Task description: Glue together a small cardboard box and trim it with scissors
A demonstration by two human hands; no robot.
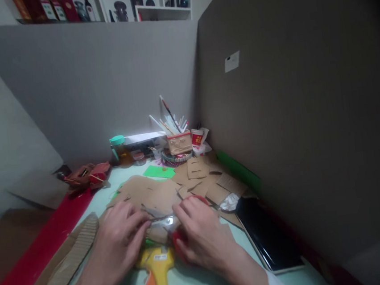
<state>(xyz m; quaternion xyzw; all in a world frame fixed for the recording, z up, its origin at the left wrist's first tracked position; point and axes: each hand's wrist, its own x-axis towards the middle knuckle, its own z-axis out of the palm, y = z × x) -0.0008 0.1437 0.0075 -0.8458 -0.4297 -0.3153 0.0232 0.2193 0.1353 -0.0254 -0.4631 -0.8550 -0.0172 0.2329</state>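
A pair of scissors point(165, 221) with red handles is in my right hand point(198, 227), whose fingers wrap round the handles. The metal blades point left, towards my left hand point(121, 232). That hand is closed in a pinch near the blade tips; a thin dark edge shows at its fingertips, too small to name. Beneath both hands lies a large brown cardboard sheet point(147, 189). A yellow glue gun point(160, 266) with an orange trigger lies just in front of the scissors, between my wrists.
Cut cardboard pieces point(197, 168) are spread behind my right hand. A dark tablet-like device point(269, 238) lies at the right. Corrugated cardboard point(70, 261) lies at the left. A jar point(122, 153), a pen box point(179, 142) and a red cup point(196, 137) stand at the back, before the grey partition point(119, 77).
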